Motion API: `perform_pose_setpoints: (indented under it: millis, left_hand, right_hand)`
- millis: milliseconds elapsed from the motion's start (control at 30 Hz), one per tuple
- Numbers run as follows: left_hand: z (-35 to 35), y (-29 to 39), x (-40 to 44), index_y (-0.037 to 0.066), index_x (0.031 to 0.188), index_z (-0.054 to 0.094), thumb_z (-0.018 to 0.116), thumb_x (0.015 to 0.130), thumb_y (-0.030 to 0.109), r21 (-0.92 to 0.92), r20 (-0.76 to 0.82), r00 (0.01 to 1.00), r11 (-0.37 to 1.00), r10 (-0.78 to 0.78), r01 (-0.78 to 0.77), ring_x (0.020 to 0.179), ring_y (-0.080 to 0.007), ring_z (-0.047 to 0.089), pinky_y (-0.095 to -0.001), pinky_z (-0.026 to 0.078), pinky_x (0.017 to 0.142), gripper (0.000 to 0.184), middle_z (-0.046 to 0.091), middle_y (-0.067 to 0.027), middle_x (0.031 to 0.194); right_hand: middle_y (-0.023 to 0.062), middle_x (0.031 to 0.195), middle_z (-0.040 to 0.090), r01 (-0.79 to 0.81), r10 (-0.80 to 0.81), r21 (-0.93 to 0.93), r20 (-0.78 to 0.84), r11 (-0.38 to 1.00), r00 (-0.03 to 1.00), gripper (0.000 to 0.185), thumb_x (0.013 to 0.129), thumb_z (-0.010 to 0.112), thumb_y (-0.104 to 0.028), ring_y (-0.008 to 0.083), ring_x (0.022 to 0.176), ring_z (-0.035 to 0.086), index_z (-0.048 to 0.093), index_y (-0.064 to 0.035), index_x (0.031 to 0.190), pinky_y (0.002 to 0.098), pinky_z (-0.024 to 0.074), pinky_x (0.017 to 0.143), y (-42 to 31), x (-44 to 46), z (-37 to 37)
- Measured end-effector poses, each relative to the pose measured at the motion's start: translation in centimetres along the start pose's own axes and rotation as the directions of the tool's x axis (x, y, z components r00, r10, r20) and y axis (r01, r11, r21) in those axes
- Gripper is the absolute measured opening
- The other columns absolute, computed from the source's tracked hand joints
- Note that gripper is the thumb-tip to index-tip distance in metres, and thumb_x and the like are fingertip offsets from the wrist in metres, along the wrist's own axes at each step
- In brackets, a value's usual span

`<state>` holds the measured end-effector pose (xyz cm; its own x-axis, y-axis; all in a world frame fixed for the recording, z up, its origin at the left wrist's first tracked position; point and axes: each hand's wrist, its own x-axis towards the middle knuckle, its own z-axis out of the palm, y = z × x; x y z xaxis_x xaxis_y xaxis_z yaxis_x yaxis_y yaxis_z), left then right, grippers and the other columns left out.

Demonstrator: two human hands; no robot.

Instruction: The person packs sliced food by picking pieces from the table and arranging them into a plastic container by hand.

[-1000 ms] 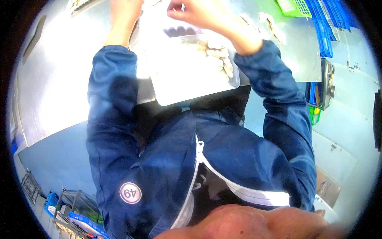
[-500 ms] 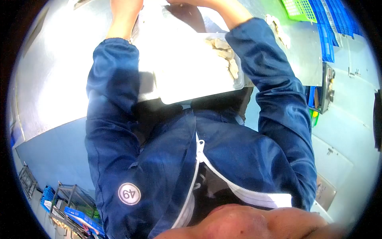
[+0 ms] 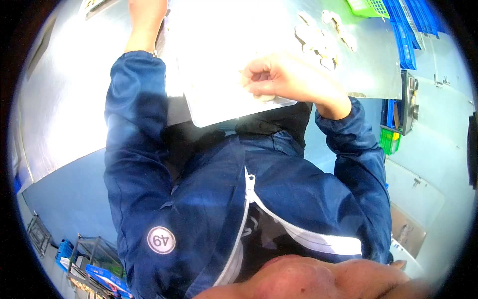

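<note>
My right hand point(image 3: 271, 77) is over the near right part of a pale plastic tray point(image 3: 209, 118), its fingers curled closed. Whatever they may hold cannot be made out. Just under the fingers a bit of a pale piece point(image 3: 265, 97) shows inside the tray. Glare washes out most of the tray's contents. My left hand point(image 3: 147, 9) is at the top edge of the view, beyond the tray's left side. Its fingers lie out of frame. Several pale, irregular pieces point(image 3: 318, 44) lie on the metal table to the right of the tray.
The shiny metal table point(image 3: 64, 99) ends at my waist, and the tray overhangs that edge. A green basket point(image 3: 368, 7) and stacked blue crates point(image 3: 406, 37) stand at the upper right. A box with knobs point(image 3: 409, 102) is at the right. A rack point(image 3: 92, 259) stands at the lower left.
My right hand has come back toward me, from the top of the view to over the tray. More pale pieces on the table are uncovered. My left hand has shifted slightly left.
</note>
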<state>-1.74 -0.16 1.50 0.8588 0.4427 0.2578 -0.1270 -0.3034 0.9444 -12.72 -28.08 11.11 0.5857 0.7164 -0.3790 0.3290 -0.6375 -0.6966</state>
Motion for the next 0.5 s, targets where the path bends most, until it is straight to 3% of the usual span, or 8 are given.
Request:
perform_pose_setpoints:
  millis: [200, 400, 500]
  left_hand:
    - [-0.4, -1.1, 0.4, 0.002, 0.091, 0.067, 0.060, 0.099, 0.023, -0.024, 0.003, 0.997, 0.997, 0.079, -0.079, 0.062, -0.0135, 0.060, -0.0308, 0.048, 0.057, 0.024, 0.064, -0.0047, 0.071]
    - [-0.3, -0.7, 0.3, 0.001, 0.089, 0.066, 0.060, 0.099, 0.023, 0.005, -0.015, 0.996, 0.996, 0.086, -0.086, 0.062, -0.0140, 0.060, -0.0319, 0.048, 0.057, 0.024, 0.064, -0.0049, 0.069]
    - [-0.2, -0.5, 0.2, 0.003, 0.088, 0.065, 0.060, 0.099, 0.023, 0.019, -0.006, 0.997, 0.996, 0.083, -0.083, 0.059, -0.0134, 0.058, -0.0314, 0.046, 0.052, 0.024, 0.062, -0.0044, 0.069]
  right_hand:
    - [0.0105, 0.088, 0.075, 0.063, -0.067, -0.100, -0.030, 0.993, 0.997, 0.018, 0.089, 0.074, -0.014, 0.0173, 0.078, 0.072, 0.075, -0.0014, 0.101, 0.0282, 0.0561, 0.073, 0.4, 0.6, 0.7]
    - [0.0126, 0.086, 0.074, 0.083, -0.136, -0.362, -0.125, 0.928, 0.983, 0.018, 0.093, 0.071, -0.019, 0.0202, 0.070, 0.070, 0.075, -0.0017, 0.098, 0.0301, 0.0545, 0.068, -0.3, 2.3, -0.8]
    - [0.0108, 0.077, 0.071, 0.212, -0.297, -0.329, -0.236, 0.920, 0.925, 0.020, 0.092, 0.064, -0.022, 0.0241, 0.067, 0.068, 0.076, -0.0097, 0.103, 0.0374, 0.0528, 0.066, 0.9, 7.1, -3.1]
